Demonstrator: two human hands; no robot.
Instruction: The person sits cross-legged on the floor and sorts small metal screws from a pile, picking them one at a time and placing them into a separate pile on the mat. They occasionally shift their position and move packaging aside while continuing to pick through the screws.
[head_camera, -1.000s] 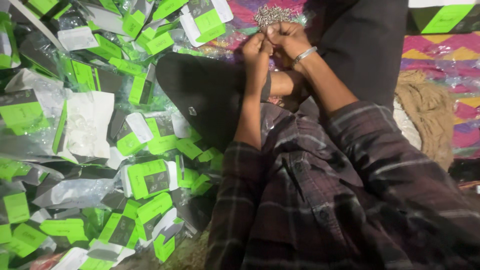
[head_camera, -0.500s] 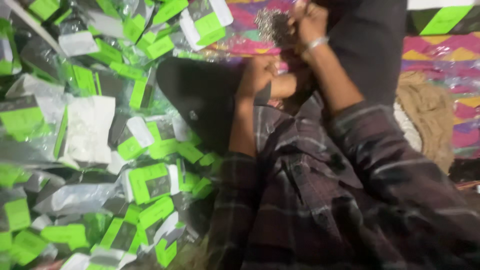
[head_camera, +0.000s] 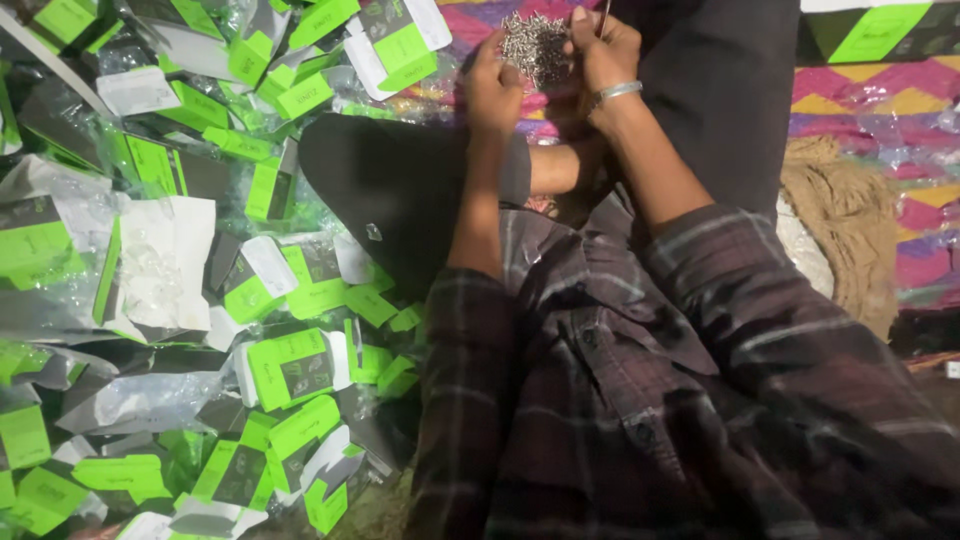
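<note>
A: The pile of small metal pieces (head_camera: 535, 45) sits at the top of the view on the patterned cloth (head_camera: 870, 110), between the person's two hands. Which way do the pieces point?

B: Every way. They look like thin pins or screws heaped loosely, so no single long axis shows; the heap itself is roughly round. Single pieces are too small to read.

A: And the hands?

B: The left hand (head_camera: 492, 88) is curled at the heap's left edge, fingertips touching it; whether it pinches anything cannot be told. The right hand (head_camera: 605, 50), with a metal bangle (head_camera: 618, 92) at the wrist, is closed on a thin dark stick-like object (head_camera: 604, 14) at the heap's right edge.

A: What might go wrong?

B: Likely a scatter. A nudge from either hand could push pieces off the heap into the cloth's folds, or toward the green-and-white packets (head_camera: 290, 365) piled beside the person's dark-trousered knee (head_camera: 400, 190), where they would be hard to find. The dim light adds to that risk.
</note>
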